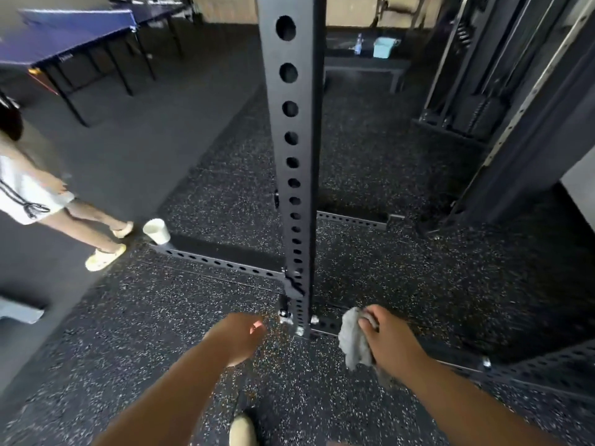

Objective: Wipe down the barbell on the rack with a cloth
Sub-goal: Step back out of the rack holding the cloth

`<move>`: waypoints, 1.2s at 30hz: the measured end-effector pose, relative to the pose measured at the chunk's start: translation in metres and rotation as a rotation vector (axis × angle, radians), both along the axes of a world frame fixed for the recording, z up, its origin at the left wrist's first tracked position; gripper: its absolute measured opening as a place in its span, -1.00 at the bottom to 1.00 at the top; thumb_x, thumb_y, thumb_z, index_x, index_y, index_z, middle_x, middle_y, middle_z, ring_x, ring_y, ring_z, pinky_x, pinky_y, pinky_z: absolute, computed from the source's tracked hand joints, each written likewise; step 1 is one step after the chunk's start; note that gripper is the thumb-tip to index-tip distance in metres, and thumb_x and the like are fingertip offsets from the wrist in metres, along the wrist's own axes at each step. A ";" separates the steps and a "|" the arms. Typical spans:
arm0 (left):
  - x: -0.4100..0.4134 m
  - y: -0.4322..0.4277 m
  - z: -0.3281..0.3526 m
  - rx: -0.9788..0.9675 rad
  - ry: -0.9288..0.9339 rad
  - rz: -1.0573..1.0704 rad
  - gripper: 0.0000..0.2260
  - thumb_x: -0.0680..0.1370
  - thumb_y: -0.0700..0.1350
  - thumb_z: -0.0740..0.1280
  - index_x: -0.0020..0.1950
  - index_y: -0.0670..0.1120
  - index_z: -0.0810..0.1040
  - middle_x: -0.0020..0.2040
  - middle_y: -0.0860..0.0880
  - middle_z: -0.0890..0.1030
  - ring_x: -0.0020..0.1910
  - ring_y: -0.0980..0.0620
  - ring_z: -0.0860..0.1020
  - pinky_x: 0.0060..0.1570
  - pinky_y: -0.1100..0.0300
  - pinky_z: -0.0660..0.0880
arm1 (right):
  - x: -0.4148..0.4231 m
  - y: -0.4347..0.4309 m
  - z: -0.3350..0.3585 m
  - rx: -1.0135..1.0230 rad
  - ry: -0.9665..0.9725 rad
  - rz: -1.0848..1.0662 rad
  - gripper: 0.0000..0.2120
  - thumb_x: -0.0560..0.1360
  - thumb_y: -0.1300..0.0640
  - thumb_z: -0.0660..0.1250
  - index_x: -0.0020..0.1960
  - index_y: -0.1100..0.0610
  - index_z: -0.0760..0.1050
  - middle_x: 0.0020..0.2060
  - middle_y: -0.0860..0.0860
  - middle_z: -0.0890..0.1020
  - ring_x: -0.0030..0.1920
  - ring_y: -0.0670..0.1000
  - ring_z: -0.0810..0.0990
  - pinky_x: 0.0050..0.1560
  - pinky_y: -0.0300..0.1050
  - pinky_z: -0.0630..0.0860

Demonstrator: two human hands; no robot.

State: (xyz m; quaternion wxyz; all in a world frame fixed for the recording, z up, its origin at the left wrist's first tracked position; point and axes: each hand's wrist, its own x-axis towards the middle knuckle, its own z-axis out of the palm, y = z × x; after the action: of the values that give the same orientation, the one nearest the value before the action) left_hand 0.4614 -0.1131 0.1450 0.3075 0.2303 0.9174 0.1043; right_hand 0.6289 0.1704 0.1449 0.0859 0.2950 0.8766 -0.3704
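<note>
My right hand (pixel 391 341) grips a crumpled grey cloth (pixel 354 339), low and just right of the black rack upright (pixel 291 140), which has a column of round holes. My left hand (pixel 240 338) hangs left of the upright's foot with its fingers loosely curled and holds nothing. No barbell is in view.
Perforated base rails (pixel 212 260) run along the speckled rubber floor from the upright. A white cup (pixel 156 231) stands by the left rail, beside a person in yellow sandals (pixel 104 257). A blue table tennis table (pixel 70 37) is at the far left, a bench (pixel 363 64) behind, a cable machine (pixel 483 91) at right.
</note>
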 end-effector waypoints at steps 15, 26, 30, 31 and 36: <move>-0.208 -0.151 -0.010 -0.009 0.052 -0.020 -0.73 0.73 0.06 0.17 0.36 0.10 0.55 0.27 0.01 0.66 0.04 0.06 0.61 0.11 0.07 0.59 | -0.198 -0.135 -0.016 0.016 -0.074 -0.021 -0.95 0.75 0.00 0.21 0.13 -0.12 0.43 -0.07 -0.10 0.55 -0.07 -0.04 0.57 -0.01 -0.12 0.47; -0.246 -0.098 -0.024 -0.062 -0.012 -0.196 -0.66 0.74 0.11 0.12 0.42 0.07 0.53 0.32 -0.02 0.64 0.20 -0.02 0.62 0.25 0.01 0.56 | -0.256 -0.142 -0.043 0.006 -0.132 0.014 -0.89 0.75 -0.03 0.20 0.21 -0.13 0.48 -0.02 -0.11 0.63 -0.15 -0.16 0.62 -0.30 -0.27 0.48; -0.264 -0.076 -0.019 -0.124 -0.003 -0.304 -0.66 0.73 0.12 0.11 0.41 0.09 0.53 0.34 -0.01 0.63 0.26 -0.04 0.59 0.29 -0.03 0.54 | -0.287 -0.140 -0.051 0.033 -0.174 0.101 -0.83 0.75 -0.04 0.18 0.30 -0.10 0.46 -0.03 -0.09 0.65 -0.15 -0.11 0.66 -0.30 -0.24 0.58; -0.271 -0.072 -0.021 -0.141 -0.010 -0.324 -0.65 0.73 0.13 0.10 0.41 0.08 0.53 0.35 -0.02 0.62 0.28 -0.05 0.59 0.30 -0.03 0.53 | -0.296 -0.140 -0.051 0.042 -0.183 0.135 -0.82 0.76 -0.01 0.17 0.32 -0.06 0.46 -0.04 -0.09 0.65 -0.14 -0.10 0.67 -0.29 -0.23 0.58; -0.303 -0.053 -0.030 -0.190 -0.007 -0.359 -0.72 0.73 0.04 0.15 0.31 0.01 0.58 0.26 -0.04 0.66 0.18 -0.04 0.62 0.19 0.02 0.57 | -0.336 -0.134 -0.060 0.130 -0.274 0.314 -0.80 0.77 0.05 0.13 0.35 0.02 0.42 0.03 0.06 0.69 -0.05 0.03 0.66 -0.14 -0.09 0.55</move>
State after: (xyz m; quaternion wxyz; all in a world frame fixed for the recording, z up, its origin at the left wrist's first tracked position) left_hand 0.1580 -0.1656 0.1150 0.3446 0.3599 0.8662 -0.0382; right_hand 0.2929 0.0369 0.0852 0.2417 0.2071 0.9139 -0.2518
